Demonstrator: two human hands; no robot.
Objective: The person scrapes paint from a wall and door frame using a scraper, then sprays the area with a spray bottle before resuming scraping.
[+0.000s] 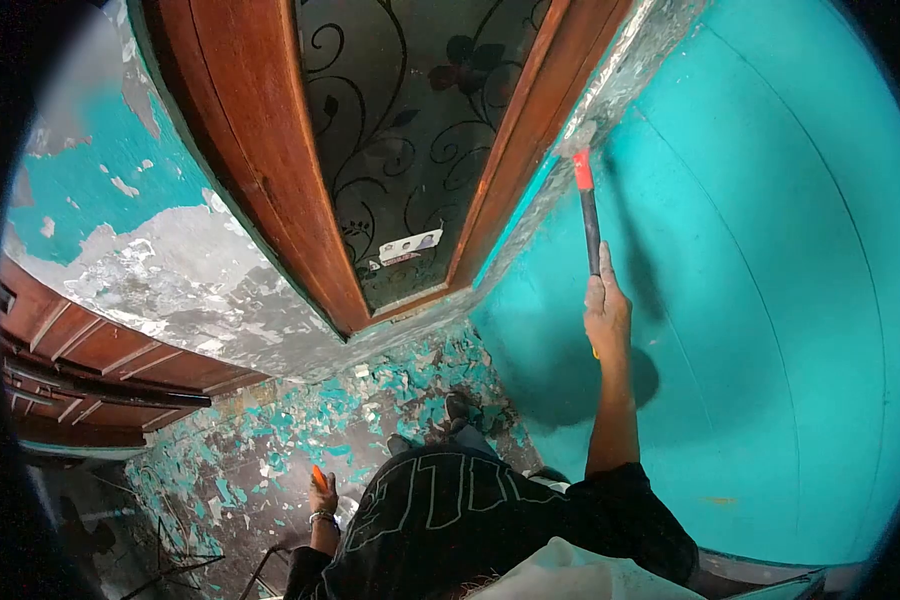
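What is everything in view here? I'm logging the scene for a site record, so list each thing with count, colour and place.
Long-handled scraper tool with black shaft and red tip: one, black and red, raised against the wall edge right of the window.
Wooden window frame: one, reddish brown, top centre.
Patterned glass pane with floral scrollwork: one, dark, inside the frame.
Painted wall: one, turquoise, right side.
Peeled wall patch: one, grey with turquoise remnants, left.
Paint flakes: many, turquoise, on the floor below.
Small orange object: one, in the left hand; kind unclear.
Left hand: one, low, bottom centre.
Right hand: one, gripping the scraper shaft.
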